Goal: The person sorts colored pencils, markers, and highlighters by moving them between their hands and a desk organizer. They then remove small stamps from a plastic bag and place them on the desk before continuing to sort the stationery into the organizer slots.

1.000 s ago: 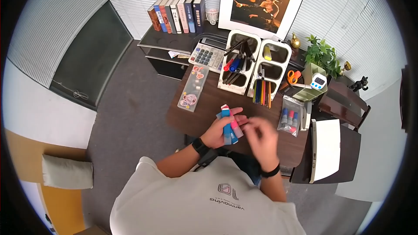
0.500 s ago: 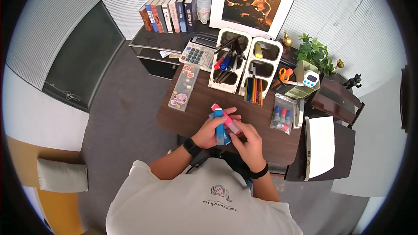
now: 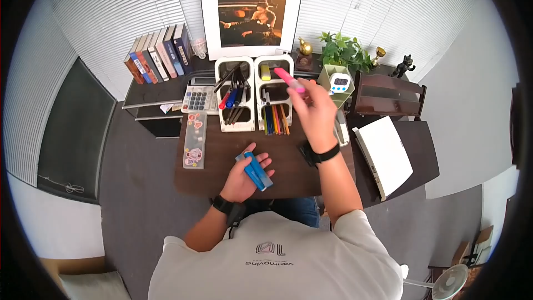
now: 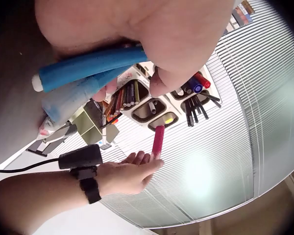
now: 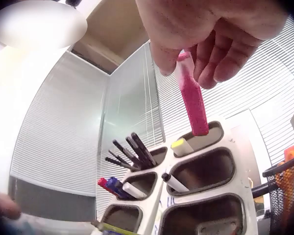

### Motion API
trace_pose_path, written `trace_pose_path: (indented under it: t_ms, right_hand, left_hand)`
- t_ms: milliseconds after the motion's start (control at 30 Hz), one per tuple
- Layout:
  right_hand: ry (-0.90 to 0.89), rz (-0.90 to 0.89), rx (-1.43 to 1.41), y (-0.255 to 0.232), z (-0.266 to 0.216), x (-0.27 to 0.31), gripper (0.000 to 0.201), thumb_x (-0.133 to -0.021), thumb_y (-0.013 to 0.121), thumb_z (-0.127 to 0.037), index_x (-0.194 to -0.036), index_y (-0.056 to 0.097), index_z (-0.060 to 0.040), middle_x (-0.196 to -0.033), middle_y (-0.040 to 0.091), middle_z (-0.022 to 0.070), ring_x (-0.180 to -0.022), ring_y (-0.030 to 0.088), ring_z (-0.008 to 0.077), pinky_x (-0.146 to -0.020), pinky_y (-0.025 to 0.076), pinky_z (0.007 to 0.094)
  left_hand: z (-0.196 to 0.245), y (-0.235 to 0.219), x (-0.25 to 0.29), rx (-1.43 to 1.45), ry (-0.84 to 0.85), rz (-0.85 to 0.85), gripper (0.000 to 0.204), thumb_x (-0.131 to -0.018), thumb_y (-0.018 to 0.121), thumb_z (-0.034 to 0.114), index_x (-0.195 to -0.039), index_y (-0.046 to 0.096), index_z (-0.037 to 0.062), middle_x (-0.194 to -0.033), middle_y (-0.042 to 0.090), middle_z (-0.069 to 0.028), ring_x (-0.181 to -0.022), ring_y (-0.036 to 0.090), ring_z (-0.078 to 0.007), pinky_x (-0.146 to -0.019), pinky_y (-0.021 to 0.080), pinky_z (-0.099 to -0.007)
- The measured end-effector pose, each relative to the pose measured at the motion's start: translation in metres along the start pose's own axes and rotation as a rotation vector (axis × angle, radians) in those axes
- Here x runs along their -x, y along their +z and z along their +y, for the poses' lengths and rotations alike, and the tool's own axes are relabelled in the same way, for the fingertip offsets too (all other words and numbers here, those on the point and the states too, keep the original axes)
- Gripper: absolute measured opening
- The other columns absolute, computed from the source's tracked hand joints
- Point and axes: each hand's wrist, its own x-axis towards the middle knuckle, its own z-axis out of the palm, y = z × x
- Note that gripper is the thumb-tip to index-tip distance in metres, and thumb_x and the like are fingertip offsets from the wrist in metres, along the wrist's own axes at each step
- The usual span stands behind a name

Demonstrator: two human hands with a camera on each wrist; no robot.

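My right hand (image 3: 317, 112) pinches a pink highlighter (image 5: 194, 105) by its pale end, thumb on one side and fingers on the other. The highlighter's free end points down at the back compartment of the right-hand white pen organizer (image 5: 239, 193). A yellow highlighter (image 3: 265, 72) leans in that same compartment. Nearer the table's front edge, my left hand (image 3: 240, 179) grips two blue highlighters (image 3: 256, 172) across the palm, the thumb over them. In the left wrist view, one blue highlighter (image 4: 88, 71) shows a white end.
Colored pencils (image 3: 276, 121) fill the right organizer's front compartment. The left organizer (image 3: 239, 126) holds black pens and markers. A calculator (image 3: 199, 99) and a stickered pencil case (image 3: 194, 141) lie to the left. Right of the organizers stand a green box with a white timer (image 3: 340, 82) and a potted plant (image 3: 345, 53).
My right hand has taken the pink highlighter from the left hand and carried it forward to the organizer. The left hand keeps the blue highlighters. The head view has turned to the right.
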Motion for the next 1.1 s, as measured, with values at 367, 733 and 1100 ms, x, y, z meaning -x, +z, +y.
trace_pose_path:
  t_ms: [367,733,1100]
  right_hand:
    - [0.007,-0.24,0.155,0.031,0.0,-0.003,0.049,-0.087,0.082,-0.03,-0.128,0.069,-0.0089,-0.086,0.062,0.0085,-0.072,0.063,0.0285,-0.064,0.052,0.041]
    - [0.398,-0.82,-0.367,-0.037,-0.032,0.158,0.043,-0.087,0.083,-0.014,-0.126,0.067,-0.0014,-0.095,0.071,0.0114,-0.075,0.069,0.018,-0.068,0.057,0.0303]
    - [0.359,-0.279,-0.333,-0.053,-0.015,0.129,0.021,-0.092,0.074,-0.003,-0.114,0.073,0.0005,-0.107,0.072,0.01,-0.087,0.064,0.0155,-0.076,0.051,0.0268]
  left_hand:
    - [-0.001,-0.005,0.004,0.07,0.06,0.001,0.066,-0.099,0.054,0.016,-0.161,0.031,0.0178,-0.141,0.056,-0.0167,-0.131,0.055,-0.0318,-0.112,0.045,-0.0559]
    - [-0.008,-0.008,-0.003,0.094,0.141,-0.023,0.045,-0.109,0.056,0.019,-0.151,0.042,0.0118,-0.138,0.06,-0.0142,-0.135,0.056,-0.0305,-0.112,0.047,-0.0474]
    - [-0.005,-0.002,-0.002,0.047,0.064,0.045,0.046,-0.111,0.048,0.038,-0.151,0.045,0.0137,-0.141,0.058,-0.0165,-0.134,0.055,-0.0323,-0.114,0.044,-0.0521]
